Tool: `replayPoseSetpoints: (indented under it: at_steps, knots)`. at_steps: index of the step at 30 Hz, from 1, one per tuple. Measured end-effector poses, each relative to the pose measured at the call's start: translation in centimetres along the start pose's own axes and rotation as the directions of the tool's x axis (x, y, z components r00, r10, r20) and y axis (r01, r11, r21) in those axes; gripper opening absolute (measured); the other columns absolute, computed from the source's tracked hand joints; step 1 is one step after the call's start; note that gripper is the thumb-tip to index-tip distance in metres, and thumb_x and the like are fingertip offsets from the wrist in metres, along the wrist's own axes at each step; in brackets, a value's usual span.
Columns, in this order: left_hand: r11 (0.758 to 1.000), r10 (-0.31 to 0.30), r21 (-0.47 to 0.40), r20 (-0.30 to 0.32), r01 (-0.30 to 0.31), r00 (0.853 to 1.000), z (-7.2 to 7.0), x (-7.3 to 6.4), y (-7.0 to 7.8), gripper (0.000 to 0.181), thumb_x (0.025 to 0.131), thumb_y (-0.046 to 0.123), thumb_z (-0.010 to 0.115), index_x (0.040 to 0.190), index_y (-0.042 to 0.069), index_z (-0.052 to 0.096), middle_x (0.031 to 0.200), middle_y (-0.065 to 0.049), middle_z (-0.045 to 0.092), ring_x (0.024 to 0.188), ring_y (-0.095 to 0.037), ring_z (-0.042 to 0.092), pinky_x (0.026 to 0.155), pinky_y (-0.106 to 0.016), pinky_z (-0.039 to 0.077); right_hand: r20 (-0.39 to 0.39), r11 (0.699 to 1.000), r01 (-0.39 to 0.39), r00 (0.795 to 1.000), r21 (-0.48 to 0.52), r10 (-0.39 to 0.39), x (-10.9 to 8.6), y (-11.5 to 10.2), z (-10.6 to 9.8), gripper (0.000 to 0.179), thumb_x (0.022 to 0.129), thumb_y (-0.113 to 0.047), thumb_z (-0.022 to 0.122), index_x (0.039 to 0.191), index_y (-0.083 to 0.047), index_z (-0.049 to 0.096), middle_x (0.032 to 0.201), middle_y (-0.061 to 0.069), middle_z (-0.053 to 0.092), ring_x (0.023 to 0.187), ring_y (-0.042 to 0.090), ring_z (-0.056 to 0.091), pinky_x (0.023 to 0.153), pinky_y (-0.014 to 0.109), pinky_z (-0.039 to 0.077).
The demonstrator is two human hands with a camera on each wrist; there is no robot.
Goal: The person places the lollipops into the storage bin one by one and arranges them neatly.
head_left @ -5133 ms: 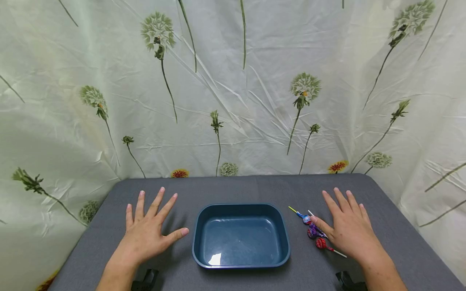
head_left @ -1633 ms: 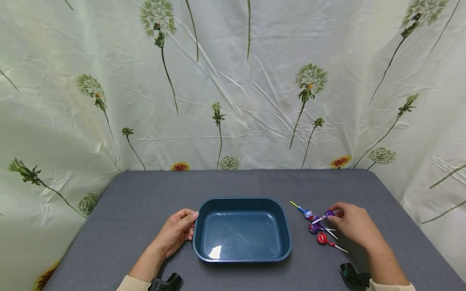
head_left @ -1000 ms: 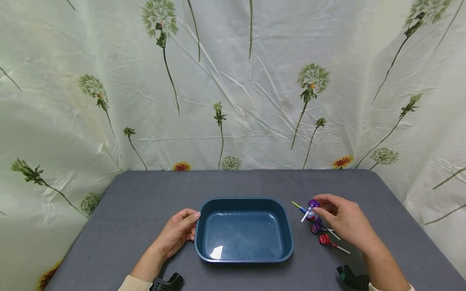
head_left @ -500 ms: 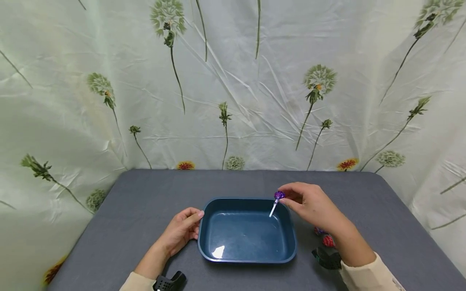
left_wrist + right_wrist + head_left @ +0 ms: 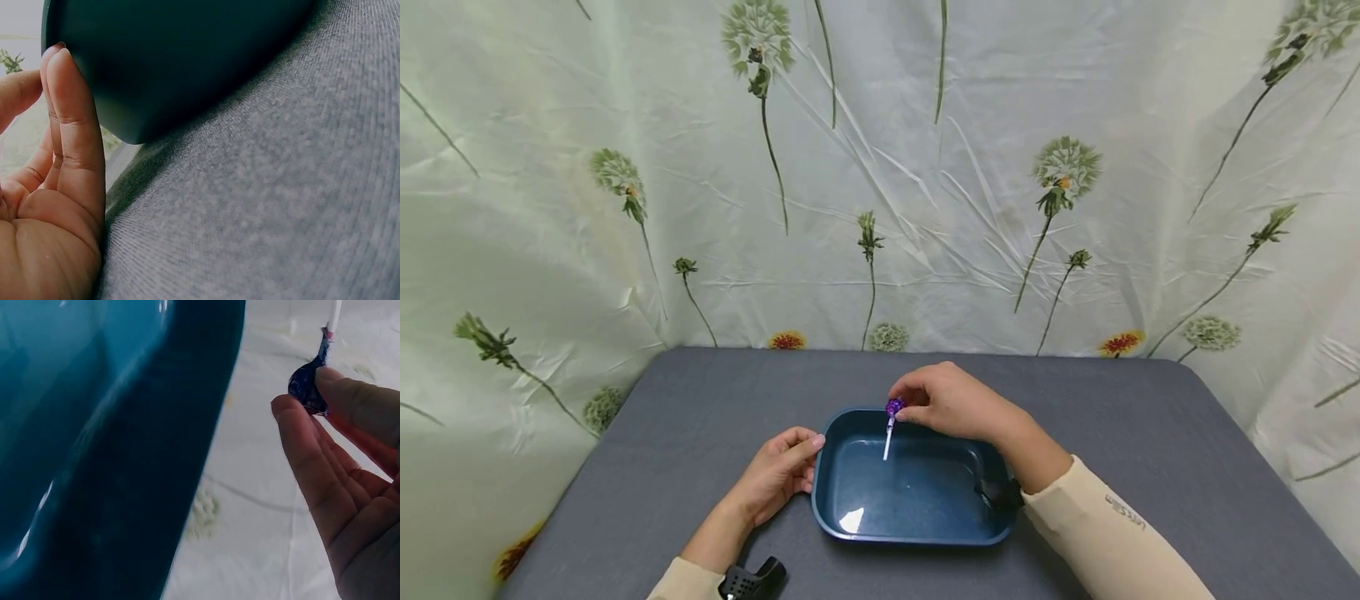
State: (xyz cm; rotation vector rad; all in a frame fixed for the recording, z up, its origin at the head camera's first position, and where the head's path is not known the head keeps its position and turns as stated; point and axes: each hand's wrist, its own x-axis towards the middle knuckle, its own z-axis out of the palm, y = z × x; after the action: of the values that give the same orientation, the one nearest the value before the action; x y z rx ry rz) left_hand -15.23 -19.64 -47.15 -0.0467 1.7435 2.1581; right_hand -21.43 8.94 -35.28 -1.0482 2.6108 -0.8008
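A purple-wrapped lollipop (image 5: pixel 894 407) hangs over the back part of a dark blue tray (image 5: pixel 910 543), its white stick pointing down in the head view. My right hand (image 5: pixel 958 404) pinches the wrapped candy ball between thumb and fingertips; the right wrist view shows the lollipop (image 5: pixel 307 386) in that pinch beside the tray wall. At the tray's left side my left hand (image 5: pixel 778 471) holds the rim, thumb on top and fingers against the outer wall. From the left wrist, those fingers (image 5: pixel 78 125) stand along the tray's outside. Inside the tray nothing lies on its visible floor.
The tray stands on a grey cloth-covered table (image 5: pixel 722 392). A white floral curtain (image 5: pixel 925 208) hangs behind it. The right sleeve (image 5: pixel 1097 525) hides the spot where the other lollipops lay. Black wrist cameras sit by both wrists.
The left hand has taken hold of the tray's rim. My right hand has picked a purple lollipop off the pile at the right and carried it left over the tray.
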Motion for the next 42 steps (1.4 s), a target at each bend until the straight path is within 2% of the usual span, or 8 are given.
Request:
replayPoseSetpoints:
  at_steps: [4, 9, 15, 18, 23, 28, 33, 42]
  knots:
    - [1.000, 0.000, -0.001, 0.004, 0.000, 1.000, 0.0, 0.1, -0.1, 0.007, 0.102, 0.022, 0.063, 0.101, 0.016, 0.060, 0.079, 0.003, 0.060, 0.059, -0.005, 0.057, 0.058, -0.019, 0.055, 0.084, 0.999, 0.027, 0.996, -0.019, -0.025, 2.0, -0.6, 1.3, 0.019, 0.095, -0.020, 0.074, 0.114, -0.016, 0.075, 0.102, -0.004, 0.077, 0.090, 0.006, 0.070, 0.079, 0.023, 0.058]
    - [1.000, 0.000, -0.008, 0.008, 0.000, 1.000, -0.2, 0.1, -0.1, 0.007, 0.103, 0.023, 0.062, 0.102, 0.016, 0.061, 0.079, 0.003, 0.061, 0.058, -0.004, 0.058, 0.057, -0.020, 0.056, 0.149, 0.999, 0.042, 0.988, 0.014, -0.044, 3.8, -0.7, 3.4, 0.021, 0.092, -0.020, 0.077, 0.112, -0.013, 0.076, 0.097, -0.003, 0.077, 0.086, 0.005, 0.069, 0.076, 0.021, 0.057]
    - [1.000, 0.004, -0.018, 0.031, -0.004, 0.999, -0.3, -0.1, 0.1, 0.008, 0.103, 0.024, 0.061, 0.104, 0.016, 0.061, 0.079, 0.004, 0.062, 0.058, -0.003, 0.060, 0.057, -0.020, 0.057, 0.198, 0.996, 0.026, 0.979, 0.084, -0.042, 4.5, -0.4, 6.0, 0.019, 0.089, -0.018, 0.080, 0.107, -0.012, 0.077, 0.086, -0.006, 0.073, 0.076, 0.000, 0.063, 0.069, 0.017, 0.054]
    - [1.000, 0.004, -0.016, 0.034, -0.003, 0.999, -0.2, 0.0, 0.1, 0.009, 0.103, 0.024, 0.062, 0.105, 0.015, 0.061, 0.079, 0.004, 0.062, 0.058, -0.003, 0.060, 0.057, -0.020, 0.057, 0.215, 0.998, 0.026, 0.976, 0.063, -0.039, 4.6, -0.4, 6.9, 0.017, 0.089, -0.017, 0.080, 0.105, -0.012, 0.078, 0.083, -0.008, 0.072, 0.073, -0.002, 0.061, 0.066, 0.016, 0.054]
    - [1.000, 0.006, -0.013, 0.030, -0.005, 1.000, -0.2, 0.0, 0.1, 0.008, 0.103, 0.023, 0.062, 0.104, 0.015, 0.061, 0.080, 0.003, 0.061, 0.058, -0.003, 0.059, 0.057, -0.020, 0.057, 0.216, 0.998, 0.044, 0.976, -0.035, -0.036, 4.8, -0.6, 7.7, 0.015, 0.089, -0.017, 0.080, 0.103, -0.012, 0.078, 0.083, -0.009, 0.071, 0.072, -0.003, 0.059, 0.066, 0.013, 0.053]
    - [1.000, 0.005, -0.017, 0.028, -0.004, 1.000, -0.3, 0.0, 0.1, 0.005, 0.103, 0.022, 0.061, 0.102, 0.017, 0.061, 0.079, 0.004, 0.060, 0.057, -0.003, 0.059, 0.056, -0.020, 0.056, 0.192, 0.994, 0.068, 0.980, -0.089, -0.050, 5.2, -0.8, 8.2, 0.015, 0.089, -0.020, 0.081, 0.101, -0.012, 0.078, 0.083, -0.008, 0.072, 0.071, -0.004, 0.058, 0.065, 0.013, 0.051]
    - [1.000, 0.004, -0.018, 0.029, -0.004, 1.000, -0.3, -0.1, 0.1, 0.005, 0.103, 0.022, 0.061, 0.102, 0.018, 0.061, 0.079, 0.004, 0.061, 0.057, -0.003, 0.059, 0.056, -0.020, 0.056, 0.169, 0.993, 0.067, 0.984, -0.094, -0.050, 5.3, -1.2, 8.4, 0.013, 0.088, -0.022, 0.082, 0.095, -0.012, 0.078, 0.079, -0.009, 0.071, 0.068, -0.004, 0.057, 0.063, 0.012, 0.050]
    - [1.000, -0.006, -0.009, 0.021, 0.006, 1.000, -0.1, -0.1, 0.1, 0.009, 0.102, 0.024, 0.063, 0.104, 0.015, 0.061, 0.081, 0.003, 0.061, 0.058, -0.004, 0.059, 0.056, -0.020, 0.057, 0.176, 0.998, -0.002, 0.984, -0.070, 0.015, 5.3, -1.4, 8.4, 0.015, 0.089, -0.027, 0.081, 0.095, -0.014, 0.077, 0.075, -0.012, 0.065, 0.066, 0.000, 0.056, 0.060, 0.015, 0.050]
